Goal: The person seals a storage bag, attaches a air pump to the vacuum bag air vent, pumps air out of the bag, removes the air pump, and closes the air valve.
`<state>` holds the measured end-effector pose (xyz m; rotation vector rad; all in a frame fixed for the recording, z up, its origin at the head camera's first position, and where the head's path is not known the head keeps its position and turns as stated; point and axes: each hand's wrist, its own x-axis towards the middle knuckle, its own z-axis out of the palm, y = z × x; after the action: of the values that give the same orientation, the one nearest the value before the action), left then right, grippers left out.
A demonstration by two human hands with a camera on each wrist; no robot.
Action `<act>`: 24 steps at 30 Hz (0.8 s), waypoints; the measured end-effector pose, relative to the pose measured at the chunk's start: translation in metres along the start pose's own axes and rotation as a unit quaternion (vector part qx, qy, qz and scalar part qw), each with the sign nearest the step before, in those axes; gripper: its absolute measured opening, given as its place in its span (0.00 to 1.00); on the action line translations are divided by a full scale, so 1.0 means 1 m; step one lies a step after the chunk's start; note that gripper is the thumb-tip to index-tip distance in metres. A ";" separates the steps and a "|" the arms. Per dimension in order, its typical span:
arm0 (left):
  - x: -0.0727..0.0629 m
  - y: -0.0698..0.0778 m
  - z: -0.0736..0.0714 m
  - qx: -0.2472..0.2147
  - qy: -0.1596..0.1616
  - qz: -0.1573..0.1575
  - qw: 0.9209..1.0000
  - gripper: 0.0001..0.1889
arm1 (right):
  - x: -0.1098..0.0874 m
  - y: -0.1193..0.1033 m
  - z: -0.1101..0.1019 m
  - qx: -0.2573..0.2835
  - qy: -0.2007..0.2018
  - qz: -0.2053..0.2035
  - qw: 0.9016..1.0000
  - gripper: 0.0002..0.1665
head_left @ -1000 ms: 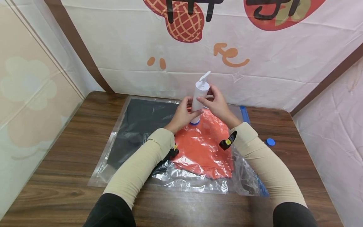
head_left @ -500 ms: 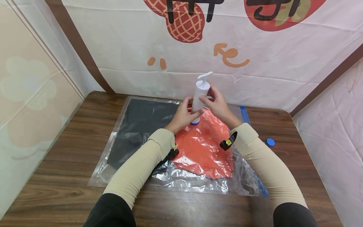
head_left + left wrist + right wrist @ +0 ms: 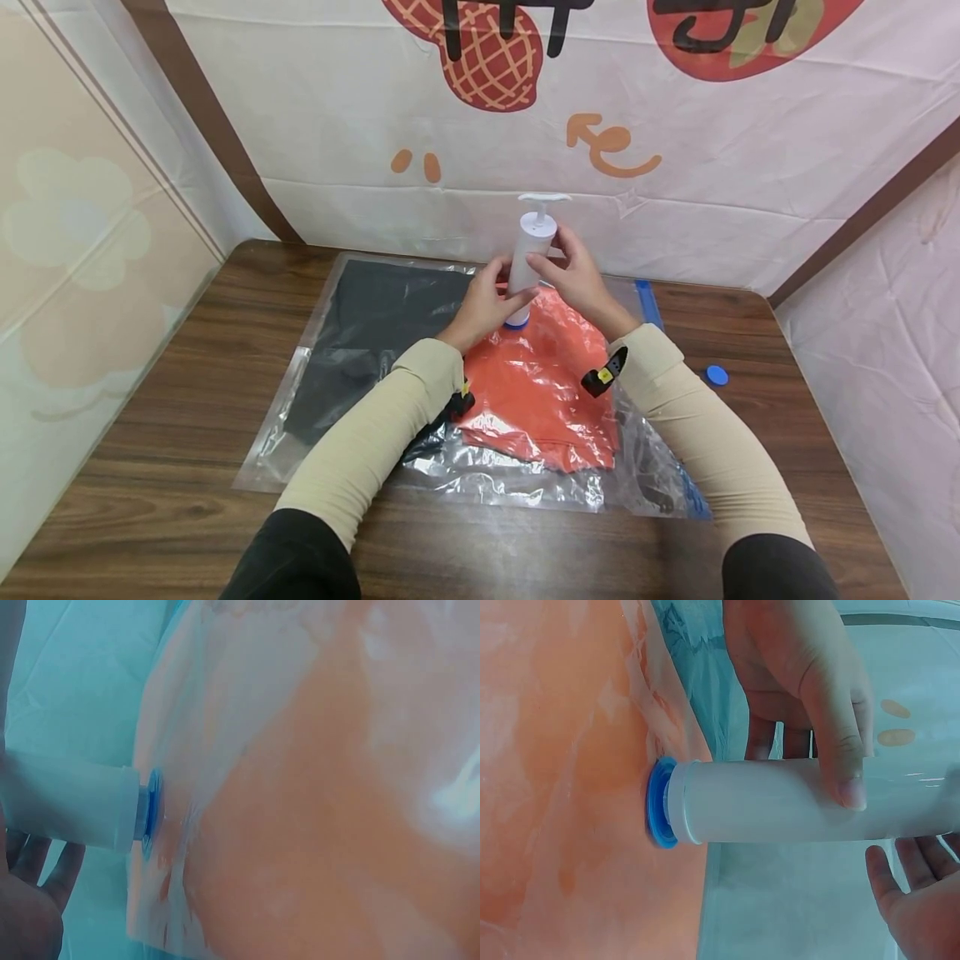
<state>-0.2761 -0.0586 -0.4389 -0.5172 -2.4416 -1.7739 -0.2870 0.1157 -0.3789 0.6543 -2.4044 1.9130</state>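
A white hand pump (image 3: 531,247) with a T-shaped handle (image 3: 543,198) stands nearly upright, leaning slightly. Its base meets a blue valve ring (image 3: 661,802) on a clear plastic bag (image 3: 517,492). Orange folded cloth (image 3: 540,392) lies under the film at this spot. My left hand (image 3: 483,304) holds the pump low, thumb across the front. Higher up, my right hand (image 3: 573,275) holds its barrel, thumb in front and fingers behind. The left wrist view shows the pump's white barrel (image 3: 75,799) against the valve.
Dark folded cloth (image 3: 390,321) fills the bag's left half. To the right, a round blue cap (image 3: 717,375) lies on the wooden table (image 3: 150,433). A blue strip (image 3: 647,302) runs along the bag's right edge. A printed fabric wall (image 3: 337,183) rises behind.
The pump has turned about its length: its handle went from pointing partly away to lying crosswise, broadside to the head view. Both hands stay around the barrel with hardly any shift.
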 end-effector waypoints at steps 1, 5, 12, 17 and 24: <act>0.000 0.000 0.000 -0.001 -0.001 -0.001 1.000 0.31 | 0.000 0.000 0.000 0.002 -0.001 -0.004 1.000 0.35; 0.000 0.000 0.000 -0.010 -0.002 -0.010 1.000 0.34 | 0.001 -0.002 0.000 0.001 0.000 -0.018 1.000 0.34; 0.000 -0.001 0.001 -0.017 0.003 -0.014 1.000 0.35 | 0.003 0.000 0.001 -0.013 0.014 -0.015 1.000 0.35; 0.000 -0.001 -0.001 -0.006 0.008 -0.004 1.000 0.31 | 0.002 0.000 -0.001 -0.001 0.009 -0.020 1.000 0.35; 0.000 -0.002 -0.001 -0.013 0.003 -0.015 1.000 0.33 | 0.002 -0.003 -0.002 0.019 0.009 -0.022 1.000 0.34</act>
<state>-0.2767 -0.0599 -0.4400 -0.4792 -2.4380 -1.8181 -0.2886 0.1160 -0.3750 0.6826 -2.3288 1.9426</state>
